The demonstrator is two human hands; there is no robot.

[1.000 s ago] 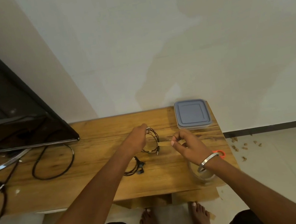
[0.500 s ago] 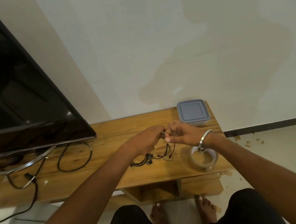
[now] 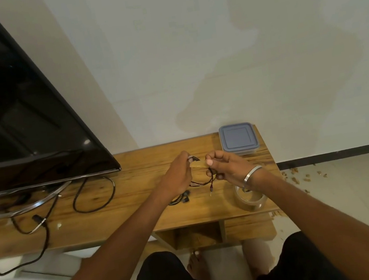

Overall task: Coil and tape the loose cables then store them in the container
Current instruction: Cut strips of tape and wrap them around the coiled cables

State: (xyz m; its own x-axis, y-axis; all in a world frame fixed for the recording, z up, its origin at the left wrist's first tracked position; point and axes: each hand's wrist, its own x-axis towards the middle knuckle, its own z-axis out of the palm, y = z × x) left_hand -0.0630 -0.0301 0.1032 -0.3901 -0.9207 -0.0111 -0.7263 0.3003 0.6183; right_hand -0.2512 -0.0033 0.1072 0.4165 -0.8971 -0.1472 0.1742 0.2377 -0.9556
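Head view, sole entry.

Item: thin black cable, partly coiled, held just above the tabletop between the two hands. One plug end hangs free below the coil. Judged very light, limp and springy: the loops will open unless pinched where the strands cross. Best hold is at the bundled crossing, not at the plug or the dangling tail.

Left hand: fingers curled, fingertips pinching the strands at the top of the coil, together with one end of a short pale strip of tape.

Right hand: thumb and forefinger pinch the other end of the strip; the lower fingers seem to catch the coil's right side, though this is too small to confirm. A metal bangle sits at the wrist.

Tape: thin and sticky by appearance, likely to fold on itself; judged best kept taut while wrapped round the bundle.

Second cable: small dark earphone-like lead, lying on the tabletop just below the left hand, uncoiled.

Tape roll: clear, lying flat near the front right edge.

Container: lidded, grey top, at the rear right corner, lid on.

Also present: television at left, with its own leads trailing across the tabletop.
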